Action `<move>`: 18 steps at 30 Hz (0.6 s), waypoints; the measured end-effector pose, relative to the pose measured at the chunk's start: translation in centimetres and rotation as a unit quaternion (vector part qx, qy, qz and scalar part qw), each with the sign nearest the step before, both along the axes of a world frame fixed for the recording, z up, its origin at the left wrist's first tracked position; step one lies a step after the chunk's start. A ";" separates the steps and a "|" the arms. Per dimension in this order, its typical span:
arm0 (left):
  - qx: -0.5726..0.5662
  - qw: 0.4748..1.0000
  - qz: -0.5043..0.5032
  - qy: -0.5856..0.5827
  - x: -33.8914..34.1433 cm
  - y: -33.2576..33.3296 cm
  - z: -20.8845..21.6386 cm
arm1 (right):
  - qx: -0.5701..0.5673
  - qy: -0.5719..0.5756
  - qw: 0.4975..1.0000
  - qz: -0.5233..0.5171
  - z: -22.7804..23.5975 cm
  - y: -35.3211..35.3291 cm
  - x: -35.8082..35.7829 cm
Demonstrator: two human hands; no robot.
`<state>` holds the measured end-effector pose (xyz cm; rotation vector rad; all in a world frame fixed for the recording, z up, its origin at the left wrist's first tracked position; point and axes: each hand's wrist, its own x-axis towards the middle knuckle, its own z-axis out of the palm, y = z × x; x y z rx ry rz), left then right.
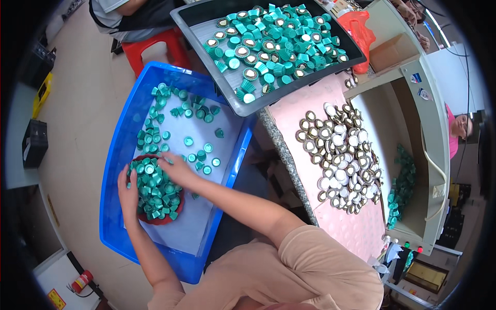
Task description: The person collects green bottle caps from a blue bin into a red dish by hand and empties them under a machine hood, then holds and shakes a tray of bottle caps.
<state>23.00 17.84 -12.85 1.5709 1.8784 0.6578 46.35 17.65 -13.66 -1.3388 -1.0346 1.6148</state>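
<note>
A dark red bowl (181, 207), heaped with small green pleated caps (155, 192), stands in a blue tray (114, 170) on a pale sheet. My left hand (127, 192) rests against the left side of the heap at the bowl's edge, its fingers apart. Across the far right side of the heap reaches my right hand (174, 168), fingers stretched out over the caps and the rim. Its fingertips partly hide what they touch. More loose green caps (155, 129) lie scattered over the tray's far and left parts, most of them single.
A black tray (243, 107) of caps and dark-rimmed discs overhangs the blue tray's far right corner. Many round discs (343, 155) are piled on a pink worktop (351, 232) at right, beside a machine frame (431, 155). A red stool (155, 49) and a seated person are beyond.
</note>
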 end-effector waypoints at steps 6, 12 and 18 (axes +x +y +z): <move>0.034 0.986 -0.124 0.105 6.2 10.8 -1.7 | 0.055 -0.265 0.924 -0.269 -2.7 -0.7 8.2; -0.144 0.972 -0.087 0.163 8.0 14.9 -7.9 | -0.224 -0.198 0.917 -0.264 -3.5 -1.0 7.4; -0.191 0.974 -0.087 0.081 9.1 16.9 -9.3 | -0.285 0.010 0.937 -0.203 -4.6 1.8 5.1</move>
